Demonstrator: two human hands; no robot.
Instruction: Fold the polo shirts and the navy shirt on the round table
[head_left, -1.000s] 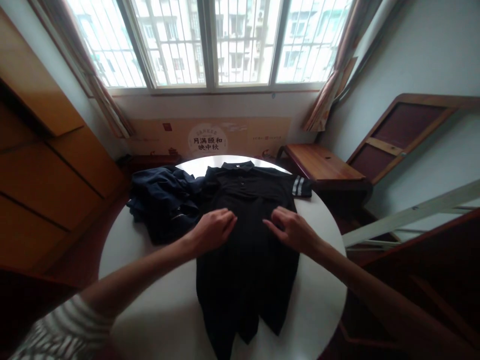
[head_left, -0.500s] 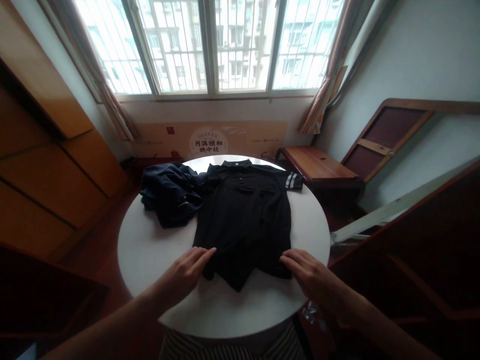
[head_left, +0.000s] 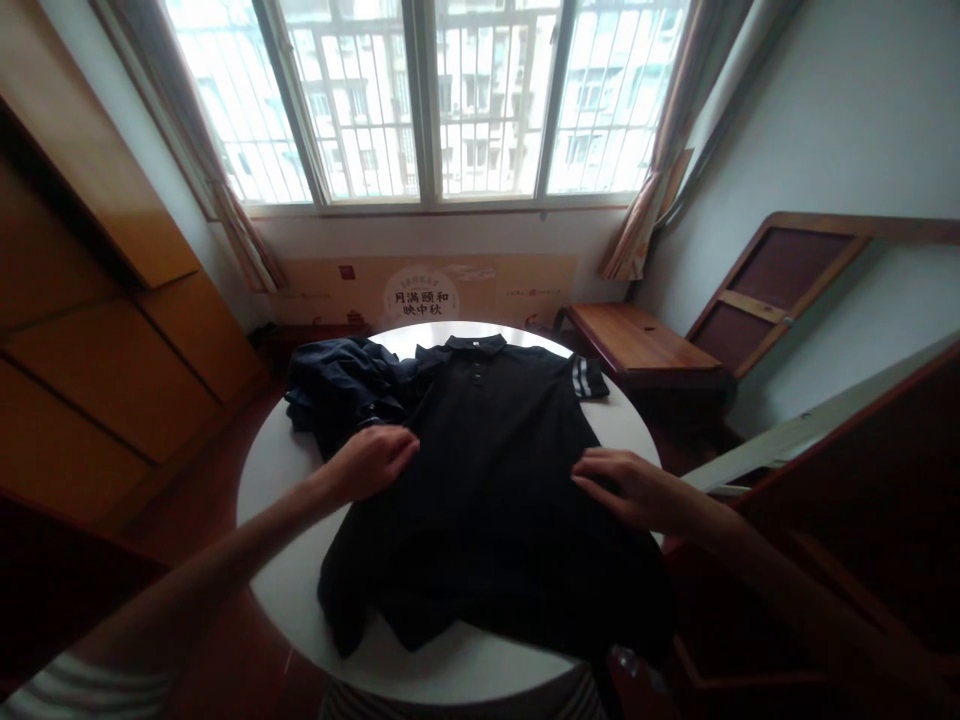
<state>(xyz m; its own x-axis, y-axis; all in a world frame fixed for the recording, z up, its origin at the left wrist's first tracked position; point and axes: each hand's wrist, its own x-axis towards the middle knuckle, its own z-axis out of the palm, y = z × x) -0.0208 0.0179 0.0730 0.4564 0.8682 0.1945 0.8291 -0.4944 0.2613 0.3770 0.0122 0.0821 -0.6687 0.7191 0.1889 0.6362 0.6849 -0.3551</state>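
Observation:
A black polo shirt [head_left: 495,430] lies spread on the round white table [head_left: 277,530], its collar toward the window. Two pale stripes mark its right sleeve. The lower part fans out wide toward me, and its right corner reaches past the table's edge. My left hand [head_left: 379,462] is closed on the shirt's left side, fingers curled. On the opposite side my right hand [head_left: 626,485] pinches the cloth between thumb and fingers. Beside the shirt, behind my left hand, a crumpled dark navy garment [head_left: 337,385] sits in a heap.
Beyond the table stands a wooden bench [head_left: 645,335] by the right wall. Orange-brown cabinets [head_left: 135,360] line the left. A printed cardboard panel [head_left: 480,285] leans below the barred window [head_left: 487,100]. Dark red furniture [head_left: 847,500] rises close at the right.
Both hands have moved from the shirt's hem up along its sides, away from me. The shirt's lower part has come toward me and spread wider. The view has tilted slightly.

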